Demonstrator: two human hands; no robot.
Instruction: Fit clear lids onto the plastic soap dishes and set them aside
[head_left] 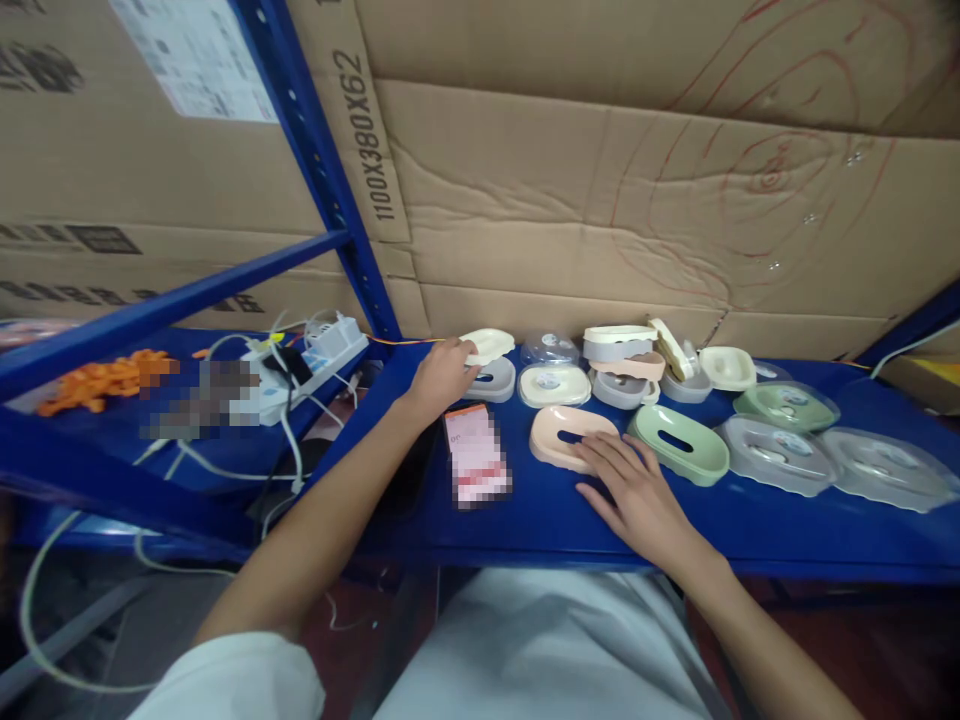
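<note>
Left hand [442,372] with fingers closed on a wavy cream dish [491,346] over a slotted gray dish [496,384], right hand [637,490] loosely open, fingertips touching a smooth oval peach dish [551,425]

Blue surface [540,535]: phone [476,455] toward the left edge; peach dish [546,440] and green dish [679,464] side by side, centrally; two packaged gray dishes [780,458] toward the right edge; packaged cream dish [555,386] nearer the rear edge.
</note>
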